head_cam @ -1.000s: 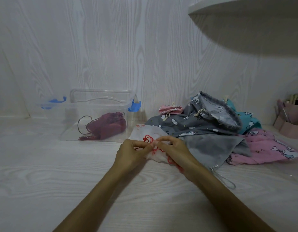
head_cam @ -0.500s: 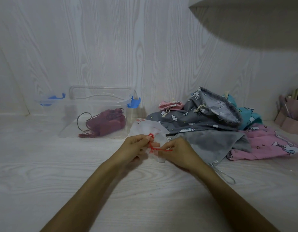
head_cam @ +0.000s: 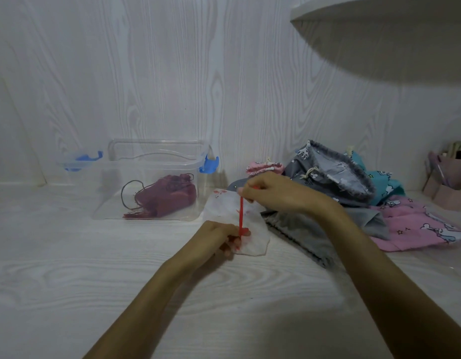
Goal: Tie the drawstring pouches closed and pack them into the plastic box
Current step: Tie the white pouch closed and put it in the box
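Two hands work at centre frame, but we start with the largest thing, the pale wood-grain table (head_cam: 69, 294) filling the lower half. Left of centre stands our clear plastic box (head_cam: 151, 174) with blue latches, a maroon pouch (head_cam: 167, 196) lying inside. At right sprawls a heap of pouches (head_cam: 353, 198), grey, teal and pink. Just right of the box lies the white pouch (head_cam: 237, 211). Our right hand (head_cam: 273, 193), higher in frame, pinches the upper end of its red drawstring (head_cam: 241, 213); our left hand (head_cam: 216, 239), lower, pinches the pouch's gathered mouth where the cord emerges. The cord runs taut between them.
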The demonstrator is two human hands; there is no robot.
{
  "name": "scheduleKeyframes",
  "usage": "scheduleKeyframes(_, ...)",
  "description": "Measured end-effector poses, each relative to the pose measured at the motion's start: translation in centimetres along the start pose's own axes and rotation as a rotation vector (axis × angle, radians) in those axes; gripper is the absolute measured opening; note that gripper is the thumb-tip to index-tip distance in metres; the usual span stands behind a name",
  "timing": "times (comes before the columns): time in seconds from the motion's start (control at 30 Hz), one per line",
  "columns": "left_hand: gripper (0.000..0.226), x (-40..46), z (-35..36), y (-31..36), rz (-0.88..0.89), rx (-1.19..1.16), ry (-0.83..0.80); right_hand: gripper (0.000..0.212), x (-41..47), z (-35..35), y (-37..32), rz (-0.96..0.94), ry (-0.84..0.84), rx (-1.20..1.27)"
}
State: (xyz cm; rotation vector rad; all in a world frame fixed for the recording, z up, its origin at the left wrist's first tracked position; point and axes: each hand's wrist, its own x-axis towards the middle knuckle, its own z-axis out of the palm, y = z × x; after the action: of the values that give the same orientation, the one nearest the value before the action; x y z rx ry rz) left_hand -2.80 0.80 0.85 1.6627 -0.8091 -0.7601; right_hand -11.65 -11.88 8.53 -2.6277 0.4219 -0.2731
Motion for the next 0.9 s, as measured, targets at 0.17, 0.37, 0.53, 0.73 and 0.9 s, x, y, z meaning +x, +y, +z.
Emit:
scheduleKeyframes(0.17, 0.037, -0.5, 0.0, 0.0, 0.06, 0.053, -0.044, 0.045, 2.2, 0.6, -3.4, -0.075, -0.194, 0.166)
scheduleKeyframes(0.37, 0.029, -0.6, -0.3, 0.6, 0.004, -0.112, -0.055, 0.039, 1.0, 2.3, 2.6, -0.131, -0.21, -0.038)
scheduleKeyframes(0.53, 0.029, -0.3, -0.6, 0.3, -0.058, -0.065, -0.005, 0.015, 0.1, 5.0, 6.3, -0.146, 0.145, -0.067)
scheduleKeyframes(0.73, 0.027, -0.2, -1.1, 0.2, -0.102, -0.172, 0.028, 0.019, -2.5, 2.1, 5.1, -0.127, 0.135, 0.444)
scheduleKeyframes(0.9, 0.024, -0.3, -1.1, 0.6, -0.124, -0.306, -0.001, 0.037, -2.3, 2.4, 5.4, 0.027, 0.215, 0.83)
